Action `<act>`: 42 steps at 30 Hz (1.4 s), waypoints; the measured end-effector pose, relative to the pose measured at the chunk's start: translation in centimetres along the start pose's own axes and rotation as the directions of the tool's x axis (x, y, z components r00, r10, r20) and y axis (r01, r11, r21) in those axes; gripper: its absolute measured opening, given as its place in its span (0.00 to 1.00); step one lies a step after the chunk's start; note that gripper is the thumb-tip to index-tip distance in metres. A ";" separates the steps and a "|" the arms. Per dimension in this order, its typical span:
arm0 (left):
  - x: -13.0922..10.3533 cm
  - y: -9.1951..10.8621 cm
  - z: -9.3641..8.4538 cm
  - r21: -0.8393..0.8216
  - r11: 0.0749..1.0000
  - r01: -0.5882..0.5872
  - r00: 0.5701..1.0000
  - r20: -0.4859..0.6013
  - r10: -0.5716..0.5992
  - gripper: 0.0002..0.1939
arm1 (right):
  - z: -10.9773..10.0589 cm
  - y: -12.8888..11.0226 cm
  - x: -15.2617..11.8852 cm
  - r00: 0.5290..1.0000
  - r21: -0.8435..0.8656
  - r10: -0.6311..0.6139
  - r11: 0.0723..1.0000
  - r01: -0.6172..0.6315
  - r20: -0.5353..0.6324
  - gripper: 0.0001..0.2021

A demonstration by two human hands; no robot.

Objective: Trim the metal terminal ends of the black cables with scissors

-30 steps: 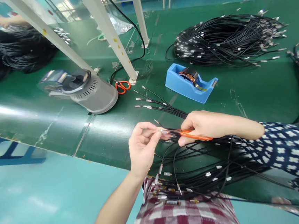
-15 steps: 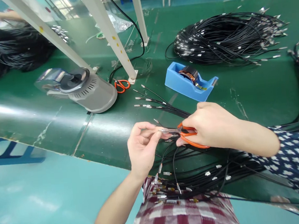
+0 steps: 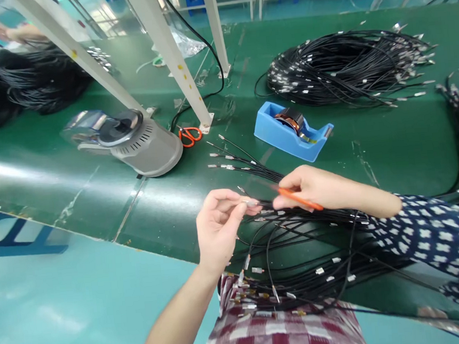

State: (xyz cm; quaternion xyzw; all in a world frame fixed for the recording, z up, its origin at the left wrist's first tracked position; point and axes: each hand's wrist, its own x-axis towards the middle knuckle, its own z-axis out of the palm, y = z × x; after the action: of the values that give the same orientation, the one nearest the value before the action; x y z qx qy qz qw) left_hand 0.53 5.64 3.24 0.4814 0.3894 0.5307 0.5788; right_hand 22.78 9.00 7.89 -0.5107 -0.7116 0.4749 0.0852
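My left hand point(image 3: 220, 221) is closed, thumb and fingers pinching the pale, shiny end of a black cable point(image 3: 250, 203). To its right, my right hand point(image 3: 311, 189) grips orange-handled scissors point(image 3: 298, 198), whose blades are blurred and point up and left, apart from the pinched end. Under and behind the hands, a bunch of black cables point(image 3: 267, 173) with silvery ends and white tags lies on the green table. More black cables point(image 3: 303, 280) run across the table edge and over my checked apron.
A blue tape dispenser point(image 3: 286, 137) stands beyond my right hand, with a large cable coil point(image 3: 341, 71) behind it. Left are a grey round tape machine point(image 3: 150, 147), a second pair of orange scissors point(image 3: 190, 136) and white posts point(image 3: 175, 59). Another person's arm point(image 3: 26, 33) shows far left.
The scissors have come away from the pinched cable end and turned, with my right hand drawing slightly back. My left hand keeps its pinch in nearly the same place.
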 end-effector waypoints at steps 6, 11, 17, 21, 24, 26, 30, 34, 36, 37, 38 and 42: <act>2.2 -1.9 -3.2 0.473 0.879 -0.064 0.998 0.044 0.049 0.06 | 0.1 4.3 0.6 0.967 0.367 0.039 0.928 0.059 -0.253 0.24; 6.3 -3.0 -5.7 0.766 0.586 -0.264 0.964 0.201 0.172 0.08 | 1.4 6.9 0.4 0.968 0.223 0.011 0.974 0.047 -0.251 0.22; 11.8 -4.8 -3.8 0.752 0.560 -0.348 0.930 0.352 0.107 0.09 | 2.0 8.0 0.7 0.981 0.326 -0.010 0.942 0.075 -0.195 0.20; 13.4 -5.8 -2.7 0.733 0.580 -0.355 0.919 0.388 0.071 0.08 | 2.2 8.2 0.6 0.978 0.297 -0.013 0.952 0.076 -0.209 0.20; 12.8 -5.1 -2.8 0.713 0.616 -0.335 0.924 0.376 0.067 0.06 | 2.1 7.8 0.5 0.978 0.232 -0.011 0.971 0.060 -0.210 0.20; 11.7 -4.0 -2.9 0.675 0.686 -0.273 0.941 0.335 0.046 0.05 | 1.8 7.2 0.5 0.972 0.118 0.002 0.993 0.027 -0.236 0.21; 9.2 -1.9 -2.1 0.161 0.968 0.191 0.948 0.227 -0.225 0.06 | 1.1 4.9 0.6 0.938 -0.117 -0.021 0.993 -0.021 -0.345 0.25; 7.6 -0.9 -1.3 -0.066 0.932 0.355 0.928 0.145 -0.343 0.08 | 0.2 2.6 0.7 0.911 -0.333 -0.108 0.942 -0.034 -0.398 0.28; 7.2 -0.7 -1.2 -0.115 0.915 0.387 0.919 0.123 -0.374 0.09 | -0.3 1.7 0.6 0.894 -0.460 -0.176 0.887 -0.038 -0.413 0.28; 7.0 -0.6 -1.2 -0.131 0.910 0.393 0.918 0.115 -0.380 0.10 | -0.7 1.2 0.5 0.889 -0.511 -0.206 0.859 -0.036 -0.409 0.27; 6.8 -0.5 -1.1 -0.141 0.908 0.394 0.918 0.107 -0.381 0.10 | -1.0 0.9 0.5 0.887 -0.550 -0.227 0.834 -0.036 -0.403 0.28; 6.3 -0.2 -1.1 -0.154 0.914 0.375 0.927 0.052 -0.372 0.11 | -2.1 -0.3 1.0 0.904 -0.637 -0.213 0.766 -0.081 -0.371 0.31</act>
State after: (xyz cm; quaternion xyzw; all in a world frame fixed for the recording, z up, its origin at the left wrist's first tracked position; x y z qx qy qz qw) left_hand 0.36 12.04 3.17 0.3556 0.4240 0.4349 0.7104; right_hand 23.37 11.00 8.90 -0.5730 -0.8122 0.0789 0.0755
